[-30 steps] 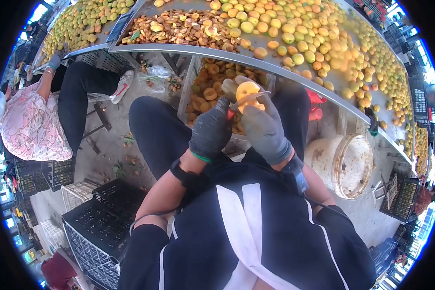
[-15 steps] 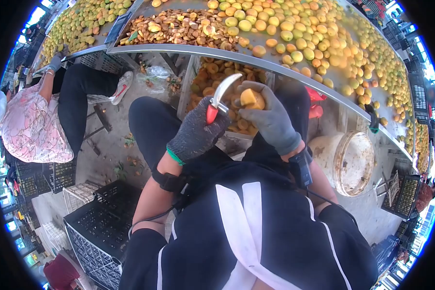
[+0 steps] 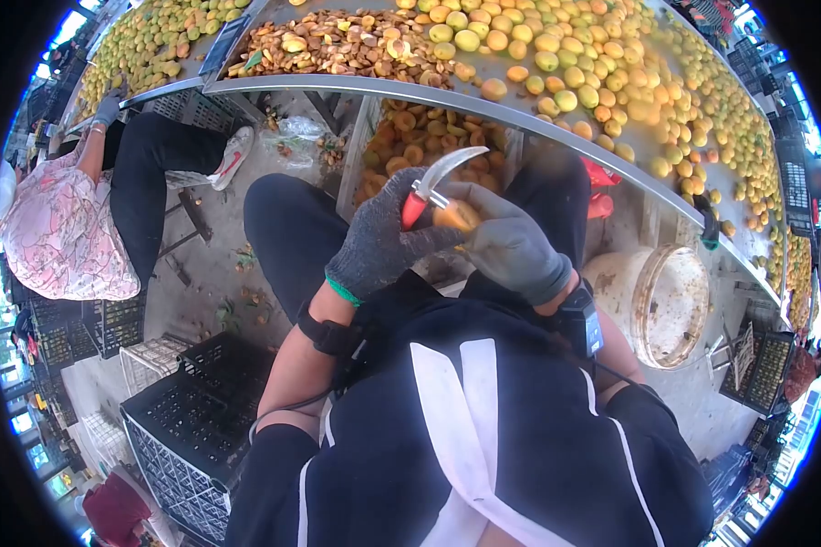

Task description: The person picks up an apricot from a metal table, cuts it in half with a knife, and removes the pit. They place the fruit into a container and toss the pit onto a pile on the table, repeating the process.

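Observation:
My left hand, in a dark knit glove with a green cuff, is closed round the red handle of a curved knife. The blade points up and to the right. Close beside it, my right hand in a grey glove grips an orange apricot. The fruit touches or nearly touches the metal base of the knife, and fingers hide part of it. Below both hands' far side, a crate between my knees holds many pitted-looking apricot pieces.
Ahead is a metal-edged table with whole apricots and a heap of brown pits. A white bucket lies at right, a black crate stands at left. Another person sits far left.
My hands have come together, bringing the apricot against or near the knife's base. The knife has shifted right and its blade has tilted further to the right.

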A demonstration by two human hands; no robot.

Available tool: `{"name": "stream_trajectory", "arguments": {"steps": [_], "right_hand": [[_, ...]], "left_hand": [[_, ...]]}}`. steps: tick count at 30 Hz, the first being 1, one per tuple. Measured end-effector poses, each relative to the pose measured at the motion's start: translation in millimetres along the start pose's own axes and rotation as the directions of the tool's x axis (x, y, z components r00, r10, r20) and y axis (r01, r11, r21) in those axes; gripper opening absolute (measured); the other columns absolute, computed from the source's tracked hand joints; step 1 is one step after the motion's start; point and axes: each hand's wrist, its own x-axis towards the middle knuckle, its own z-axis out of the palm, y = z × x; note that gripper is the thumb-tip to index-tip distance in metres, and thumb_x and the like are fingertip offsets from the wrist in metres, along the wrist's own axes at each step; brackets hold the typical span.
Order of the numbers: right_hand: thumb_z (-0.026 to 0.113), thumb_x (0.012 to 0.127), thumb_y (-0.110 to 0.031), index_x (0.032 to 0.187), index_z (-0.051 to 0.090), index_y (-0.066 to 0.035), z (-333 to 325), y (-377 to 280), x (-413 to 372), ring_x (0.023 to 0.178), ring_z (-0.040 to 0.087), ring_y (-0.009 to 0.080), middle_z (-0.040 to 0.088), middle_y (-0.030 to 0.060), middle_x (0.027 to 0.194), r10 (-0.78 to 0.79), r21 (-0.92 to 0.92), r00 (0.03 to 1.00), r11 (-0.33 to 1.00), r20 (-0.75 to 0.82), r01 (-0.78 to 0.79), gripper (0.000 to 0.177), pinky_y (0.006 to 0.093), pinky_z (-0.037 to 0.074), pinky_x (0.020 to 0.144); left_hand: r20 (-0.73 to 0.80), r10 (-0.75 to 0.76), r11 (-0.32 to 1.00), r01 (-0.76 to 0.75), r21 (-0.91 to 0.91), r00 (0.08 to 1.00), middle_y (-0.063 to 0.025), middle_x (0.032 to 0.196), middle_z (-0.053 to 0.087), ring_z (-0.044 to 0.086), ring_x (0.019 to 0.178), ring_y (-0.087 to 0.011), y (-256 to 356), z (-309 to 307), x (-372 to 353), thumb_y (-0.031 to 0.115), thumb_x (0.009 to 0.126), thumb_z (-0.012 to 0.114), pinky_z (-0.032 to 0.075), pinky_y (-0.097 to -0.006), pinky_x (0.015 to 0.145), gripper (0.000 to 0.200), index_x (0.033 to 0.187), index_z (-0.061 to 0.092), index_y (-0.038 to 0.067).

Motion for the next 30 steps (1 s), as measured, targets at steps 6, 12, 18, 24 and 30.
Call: {"name": "stream_trajectory", "arguments": {"steps": [6,12,18,24,30], "right_hand": [[0.057,0.086,0.004,0.126,0.053,-0.001,9.5,-5.9,6.6,0.111,0.054,0.0158,0.055,0.0108,0.124,0.587,0.830,0.803,0.393,0.105,-0.396,0.041,0.0279,0.044,0.096],[0.062,0.091,-0.008,0.129,0.053,-0.003,10.8,-18.7,12.7,0.108,0.054,0.0143,0.058,0.0080,0.118,0.512,0.476,0.858,0.749,0.024,-0.461,0.039,0.0266,0.045,0.093],[0.060,0.092,-0.009,0.126,0.052,-0.003,12.6,-24.3,14.2,0.098,0.061,0.0267,0.060,0.0152,0.108,0.395,0.098,0.918,0.916,-0.036,-0.390,0.035,0.0335,0.048,0.084],[0.062,0.088,-0.013,0.116,0.054,-0.003,20.7,-22.7,16.8,0.089,0.062,0.0371,0.061,0.0190,0.100,0.198,-0.139,0.965,0.965,-0.174,-0.223,0.031,0.0386,0.049,0.075],[0.064,0.085,-0.018,0.108,0.057,-0.003,26.3,-24.9,18.7,0.084,0.063,0.0371,0.062,0.0200,0.090,0.234,-0.248,0.940,0.923,-0.248,-0.295,0.028,0.0388,0.049,0.070]], "left_hand": [[-0.063,0.114,0.988,-0.120,-0.099,0.991,-0.0078,0.105,0.064,0.062,0.092,-0.0163,-9.9,2.4,0.5,0.022,0.075,0.083,0.051,-0.0313,0.082,0.060,0.124,0.052,0.006],[-0.042,0.022,0.880,-0.039,-0.473,0.999,-0.0031,0.105,0.063,0.060,0.090,-0.0110,-16.9,-2.1,-3.5,0.006,0.080,0.077,0.051,-0.0262,0.077,0.051,0.125,0.053,0.005],[0.007,-0.128,0.797,0.107,-0.595,0.992,-0.0025,0.095,0.066,0.060,0.078,-0.0061,-8.0,-4.0,-6.9,0.004,0.080,0.076,0.050,-0.0205,0.066,0.041,0.117,0.060,0.004],[-0.169,-0.015,0.824,-0.083,-0.560,0.986,-0.0048,0.100,0.068,0.060,0.080,-0.0060,-3.7,12.0,-8.6,0.003,0.081,0.076,0.049,-0.0198,0.067,0.038,0.116,0.061,0.003],[-0.249,0.023,0.862,-0.146,-0.486,0.968,-0.0043,0.097,0.068,0.062,0.080,-0.0078,-7.0,17.2,-6.3,0.005,0.081,0.076,0.051,-0.0223,0.069,0.039,0.117,0.061,0.002]]}}
